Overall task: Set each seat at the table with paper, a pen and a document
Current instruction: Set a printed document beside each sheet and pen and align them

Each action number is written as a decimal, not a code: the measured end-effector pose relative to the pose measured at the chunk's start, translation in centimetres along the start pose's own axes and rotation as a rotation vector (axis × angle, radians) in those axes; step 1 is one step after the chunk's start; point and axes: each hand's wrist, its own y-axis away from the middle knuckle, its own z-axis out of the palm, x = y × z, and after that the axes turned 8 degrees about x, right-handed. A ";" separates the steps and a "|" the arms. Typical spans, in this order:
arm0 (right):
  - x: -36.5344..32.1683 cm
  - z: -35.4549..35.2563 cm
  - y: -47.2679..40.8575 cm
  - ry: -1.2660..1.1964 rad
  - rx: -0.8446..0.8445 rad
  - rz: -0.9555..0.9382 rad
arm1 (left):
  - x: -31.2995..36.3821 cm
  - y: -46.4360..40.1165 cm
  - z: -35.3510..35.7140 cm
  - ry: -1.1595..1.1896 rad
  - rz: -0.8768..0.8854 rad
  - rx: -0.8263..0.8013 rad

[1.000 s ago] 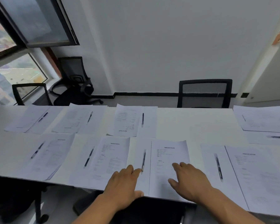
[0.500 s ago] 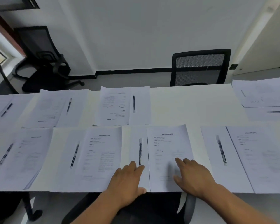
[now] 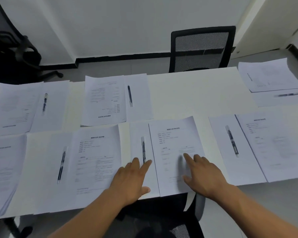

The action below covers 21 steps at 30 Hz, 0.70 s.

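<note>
Far-left settings: Sheets and a pen lie flat along the white table; a person judging them would expect light, limp paper that slides at a touch.
Left-centre setting: A second pen rests on blank paper beside a printed document, the sheets overlapping their neighbours.
Left hand: The left hand lies flat with fingers straight on the blank paper at the near seat, its fingertips reaching the tip of the pen, which would likely roll if nudged.
Right hand: The right hand presses spread fingers on the document just beside it, holding nothing.
Handling: Thin sheets appear best moved by flat palms or lifted at a corner, the pen by its barrel.
Edges: Both near sheets overhang the table's front edge slightly and could slip off.
Open room: Bare tabletop shows before the black chair, where a setting seems to be missing.
Right settings: Two more sets lie beyond.
</note>
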 end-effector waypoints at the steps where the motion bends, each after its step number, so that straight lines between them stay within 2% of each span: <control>1: 0.0 0.1 -0.1 0.002 0.001 -0.011 | 0.0 0.0 0.1 0.006 -0.002 -0.001; 21: 2.6 4.0 0.0 -0.130 0.034 -0.104 | 1.4 -2.2 2.2 -0.034 -0.026 -0.027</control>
